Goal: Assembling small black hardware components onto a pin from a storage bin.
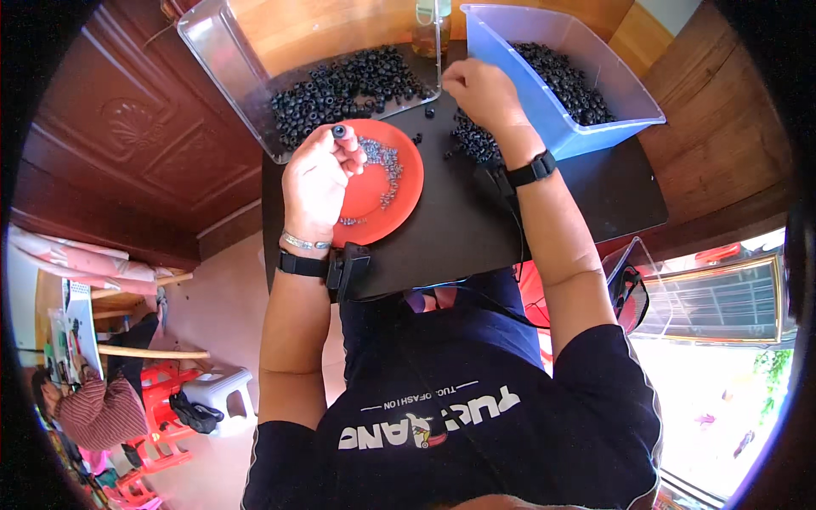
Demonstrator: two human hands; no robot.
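Observation:
My left hand (316, 180) is raised over the left side of a red plate (406, 191), palm up. Its fingertips pinch a small black round part (339, 132) with a pale centre. Scattered on the plate are many tiny silvery pieces (387, 166). My right hand (486, 92) hovers between the clear tray and the blue bin, fingers curled together; anything between them is too small to make out. Below it lies a loose heap of black parts (474, 140) on the dark table (442, 229).
At the back left, a clear plastic tray (223, 72) holds many black parts. A translucent blue bin (544, 127) at the right holds more. A bottle (431, 34) stands behind them. On the left, another person (106, 412) sits near red and white stools (223, 393).

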